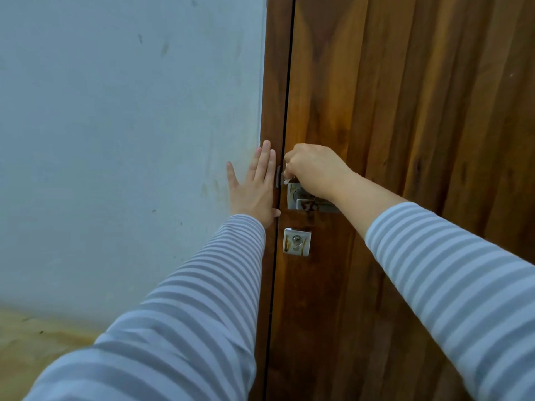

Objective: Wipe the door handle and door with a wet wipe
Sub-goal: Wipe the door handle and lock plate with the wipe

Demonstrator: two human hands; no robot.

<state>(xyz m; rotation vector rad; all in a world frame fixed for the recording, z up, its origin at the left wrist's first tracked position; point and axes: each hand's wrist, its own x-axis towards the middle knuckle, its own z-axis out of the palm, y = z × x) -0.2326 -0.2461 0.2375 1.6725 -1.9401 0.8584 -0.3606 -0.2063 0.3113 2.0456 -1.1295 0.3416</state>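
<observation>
- Left hand (256,188) lies flat and open, fingers spread, against the door frame (273,111) and pale wall (130,125), holding nothing.
- Right hand (314,169) curls closed above the metal door handle (311,202); whether it holds a wipe cannot be told.
- Below the handle, a square lock plate (296,241) sits on the wooden door (419,96).

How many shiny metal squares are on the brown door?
2. The handle plate sits under the right hand, partly covered by it. The keyhole plate is just below, in full view. Nothing else like them shows on the door.
</observation>
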